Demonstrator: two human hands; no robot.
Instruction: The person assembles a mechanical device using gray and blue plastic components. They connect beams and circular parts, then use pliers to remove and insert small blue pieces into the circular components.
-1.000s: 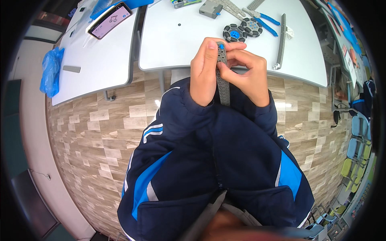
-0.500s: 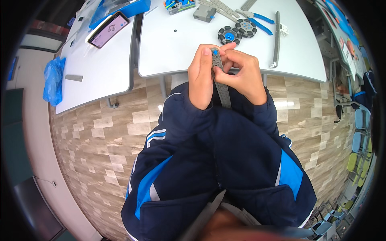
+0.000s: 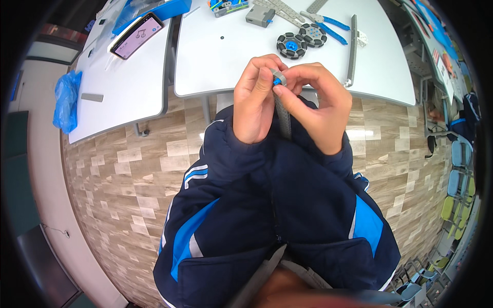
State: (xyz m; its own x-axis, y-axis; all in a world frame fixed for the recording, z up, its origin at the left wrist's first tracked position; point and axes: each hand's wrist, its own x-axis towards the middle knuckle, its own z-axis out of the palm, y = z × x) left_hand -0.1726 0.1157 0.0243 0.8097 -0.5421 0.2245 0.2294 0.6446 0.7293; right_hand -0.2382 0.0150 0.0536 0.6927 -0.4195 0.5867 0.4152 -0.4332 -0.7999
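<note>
A long grey perforated plastic beam (image 3: pixel 284 119) hangs between my hands, its upper end near the table's front edge and its lower part over my jacket. My left hand (image 3: pixel 254 97) is closed around that upper end, thumb on top. A small blue connector pin (image 3: pixel 278 81) shows at the tip of the beam. From the other side, my right hand (image 3: pixel 321 102) pinches at the pin with thumb and index finger. Its fingertips partly hide how far the pin is seated.
On the white table (image 3: pixel 221 66) lie two black-rimmed wheels (image 3: pixel 291 46), a grey block (image 3: pixel 260 16), blue-handled pliers (image 3: pixel 334 31) and a long grey bar (image 3: pixel 353 51). The left table carries a phone (image 3: pixel 137 36), a blue plastic bag (image 3: pixel 67 101) and a short grey piece (image 3: pixel 92 97).
The beam's upper end has tilted so its tip and pin now face me. My right hand has shifted down and right, its fingertips moving up to the pin.
</note>
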